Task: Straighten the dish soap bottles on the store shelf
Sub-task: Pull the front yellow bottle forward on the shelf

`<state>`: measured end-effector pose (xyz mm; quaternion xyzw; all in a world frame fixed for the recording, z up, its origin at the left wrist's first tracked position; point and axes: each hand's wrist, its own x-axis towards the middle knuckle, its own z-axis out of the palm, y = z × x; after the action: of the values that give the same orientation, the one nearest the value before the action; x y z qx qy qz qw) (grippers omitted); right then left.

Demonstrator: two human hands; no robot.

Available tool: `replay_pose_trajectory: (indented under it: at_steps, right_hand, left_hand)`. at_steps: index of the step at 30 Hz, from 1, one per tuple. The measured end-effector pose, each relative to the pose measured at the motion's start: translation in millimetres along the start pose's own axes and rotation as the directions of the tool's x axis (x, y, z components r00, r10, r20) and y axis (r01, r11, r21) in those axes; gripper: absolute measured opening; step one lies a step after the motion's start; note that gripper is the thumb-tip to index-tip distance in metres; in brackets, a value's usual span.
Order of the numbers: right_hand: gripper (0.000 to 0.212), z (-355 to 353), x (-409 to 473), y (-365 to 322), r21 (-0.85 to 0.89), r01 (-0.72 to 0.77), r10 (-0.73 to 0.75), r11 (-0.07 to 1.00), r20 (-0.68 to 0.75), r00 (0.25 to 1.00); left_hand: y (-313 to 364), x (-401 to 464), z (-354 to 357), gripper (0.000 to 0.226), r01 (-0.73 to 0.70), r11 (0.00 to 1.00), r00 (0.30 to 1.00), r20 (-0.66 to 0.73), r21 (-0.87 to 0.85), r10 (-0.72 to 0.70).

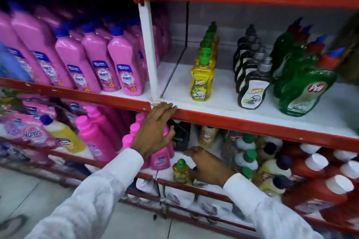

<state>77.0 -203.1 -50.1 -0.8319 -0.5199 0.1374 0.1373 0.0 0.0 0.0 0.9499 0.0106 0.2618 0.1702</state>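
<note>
At the far left, tall pink plastic bottles with blue caps point(124, 64) stand packed in tilted rows, outside the job. The person's left hand point(155, 128) lies open, fingers spread, its fingertips point(165, 105) touching the red metal lip of the middle shelf point(242, 120) just where the white upright post point(148, 48) meets it; it grips nothing and looks to be steadying. Below and to the right, the right hand point(208, 165) reaches into the lower shelf, just beside a small yellow soap bottle with a green cap point(181, 170). Whether it closes on anything I cannot tell, since its fingers curl away from view.

Up on the white shelf board, the file of yellow dish soap bottles with green pump tops point(203, 81) runs front to back, then a row of dark bottles with grey tops point(252, 91), then large green bottles with red-and-blue caps point(303, 87) leaning leftward.

I judge the work to be on the lower tier now; the next move calls for a firm grasp and turning labels forward. The lower shelf's right end is blurred, and the far right edge is cut off.
</note>
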Motion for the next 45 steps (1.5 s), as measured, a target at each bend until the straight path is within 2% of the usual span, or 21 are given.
replay_pose_trajectory:
  at_steps: [4,8,12,16,20,23,26,32,39,45]
  right_hand:
    - [0.043,22.0,20.9,-9.1,-0.021,-0.092,0.094,0.996,0.087,0.992]
    - [0.022,31.7,40.4,-13.9,-0.009,-0.153,0.154,0.988,0.065,0.986]
    - [0.026,16.5,38.1,-16.4,0.067,-0.199,0.194,0.978,0.077,0.978]
    - [0.031,-36.7,16.2,-33.3,0.223,-0.191,0.223,0.956,-0.125,0.967]
    - [0.038,-127.5,-9.8,-60.1,0.396,-0.11,0.266,0.912,-0.362,0.894]
    - [0.036,-190.3,-20.0,-78.9,0.372,-0.007,0.223,0.928,-0.541,0.811]
    - [0.036,-231.0,-15.2,-86.9,0.312,0.011,0.189,0.95,-0.603,0.775]
    - [0.044,-249.0,24.7,-66.9,0.249,-0.084,0.218,0.965,-0.579,0.786]
    - [0.032,-232.7,50.8,-37.5,0.26,-0.165,0.277,0.951,-0.487,0.828]
    - [0.06,-227.9,42.9,-26.6,0.366,-0.091,0.285,0.926,-0.523,0.803]
  left_hand:
    - [-3.1,3.1,-3.4,0.062,0.046,0.998,0.999,0.017,-0.044,-0.045]
    - [-4.7,3.5,-4.4,0.065,0.076,0.994,0.997,0.037,-0.083,-0.073]
    - [-4.5,4.3,-5.9,0.066,0.093,0.988,0.995,0.045,-0.121,-0.088]
    - [-7.3,3.6,-4.3,0.07,0.062,0.986,0.998,0.015,-0.153,-0.06]
    - [-6.4,4.5,-1.3,0.071,0.059,0.979,0.996,-0.047,-0.196,-0.07]
    - [-3.8,5.7,-0.3,0.071,0.057,0.978,0.994,-0.082,-0.201,-0.074]
    - [-1.4,5.8,-1.2,0.069,0.047,0.98,0.994,-0.088,-0.194,-0.065]
    - [-2.4,2.9,-0.3,0.074,0.077,0.974,0.993,-0.074,-0.211,-0.095]
    - [-1.2,-0.1,-0.2,0.071,0.073,0.975,0.995,-0.053,-0.21,-0.085]
    - [11.7,1.8,1.9,0.06,0.087,0.995,0.995,-0.043,-0.056,-0.09]
